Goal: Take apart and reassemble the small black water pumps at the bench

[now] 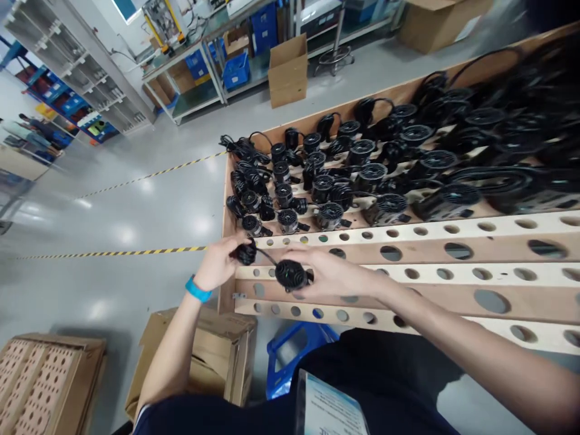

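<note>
Left hand (222,263): fingers clamped on a bundled black cable (246,254). Right hand (321,270): fingers closed around a black cylindrical device with a ribbed round cap (290,275), held above pale wooden slats drilled with round holes (428,273). Risk, as judged: the short cable run between the hands could pull taut if they part unevenly, jerking the device loose. Long light-brown wooden crate (227,290): holds rows of similar black devices (288,221) with coiled cables, far side
</note>
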{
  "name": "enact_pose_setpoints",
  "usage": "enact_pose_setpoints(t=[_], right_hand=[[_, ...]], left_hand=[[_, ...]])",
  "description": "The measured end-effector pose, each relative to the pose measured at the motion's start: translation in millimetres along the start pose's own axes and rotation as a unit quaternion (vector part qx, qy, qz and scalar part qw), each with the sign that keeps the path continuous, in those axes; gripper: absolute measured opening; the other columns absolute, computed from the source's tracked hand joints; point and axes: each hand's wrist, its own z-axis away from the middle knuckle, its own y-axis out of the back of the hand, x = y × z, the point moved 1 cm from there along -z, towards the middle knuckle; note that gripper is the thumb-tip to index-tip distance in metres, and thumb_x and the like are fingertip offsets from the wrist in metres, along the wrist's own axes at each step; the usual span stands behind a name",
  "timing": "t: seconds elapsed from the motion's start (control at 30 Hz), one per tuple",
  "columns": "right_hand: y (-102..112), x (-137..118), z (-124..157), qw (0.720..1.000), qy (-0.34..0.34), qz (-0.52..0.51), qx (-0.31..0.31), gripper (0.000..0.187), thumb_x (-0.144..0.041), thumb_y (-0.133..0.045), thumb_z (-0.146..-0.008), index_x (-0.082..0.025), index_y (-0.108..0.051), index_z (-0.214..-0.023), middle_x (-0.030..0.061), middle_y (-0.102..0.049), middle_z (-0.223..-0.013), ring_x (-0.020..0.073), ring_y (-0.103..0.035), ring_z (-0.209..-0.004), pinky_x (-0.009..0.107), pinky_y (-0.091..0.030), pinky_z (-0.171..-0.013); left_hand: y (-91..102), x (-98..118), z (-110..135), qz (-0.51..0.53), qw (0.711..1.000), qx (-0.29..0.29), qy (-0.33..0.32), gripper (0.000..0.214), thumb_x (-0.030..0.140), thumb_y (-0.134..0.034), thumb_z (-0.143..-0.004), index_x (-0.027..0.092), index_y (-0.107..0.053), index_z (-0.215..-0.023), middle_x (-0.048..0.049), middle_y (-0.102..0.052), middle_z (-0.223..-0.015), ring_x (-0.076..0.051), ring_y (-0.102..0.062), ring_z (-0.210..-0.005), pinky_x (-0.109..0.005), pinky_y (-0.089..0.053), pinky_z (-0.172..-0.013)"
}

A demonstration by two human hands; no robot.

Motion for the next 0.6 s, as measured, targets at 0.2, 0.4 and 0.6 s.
enact_pose_setpoints(t=[0.2,0.4,0.6], right_hand=[[-11.9,50.9,-46.5,0.999,0.017,0.026,0.043,0.056,-0.018,-0.076,-0.068,-0.021,-0.066,-0.123,0.0074,-0.061,-0.116,0.0275,-0.063,-0.112,0.043,-0.052,-0.099],[-27.0,60.7,-64.5,0.999,0.024,0.009,0.047,0.057,-0.017,-0.077,-0.069,-0.018,-0.064,-0.125,0.0095,-0.064,-0.122,0.0258,-0.065,-0.114,0.042,-0.051,-0.104],[-38.3,76.8,-60.5,0.999,0.016,-0.007,0.044,0.060,-0.030,-0.083,-0.069,-0.022,-0.066,-0.126,0.0098,-0.067,-0.126,0.0306,-0.064,-0.120,0.046,-0.050,-0.106]], left_hand=[[0.8,-40.7,-39.2,-0.028,0.995,-0.033,0.091,0.032,0.002,-0.064,-0.073,0.022,-0.074,-0.096,-0.0038,-0.079,-0.095,-0.024,-0.074,-0.090,-0.036,-0.056,-0.088],[1.4,-59.2,-42.4,-0.026,0.993,-0.072,0.095,0.018,0.010,-0.072,-0.072,0.018,-0.073,-0.088,-0.0023,-0.077,-0.080,-0.020,-0.071,-0.077,-0.029,-0.055,-0.078],[-6.6,-63.4,-44.7,-0.055,0.989,-0.116,0.075,0.026,0.007,-0.067,-0.075,0.019,-0.076,-0.097,-0.0027,-0.079,-0.092,-0.020,-0.073,-0.088,-0.027,-0.053,-0.083]])
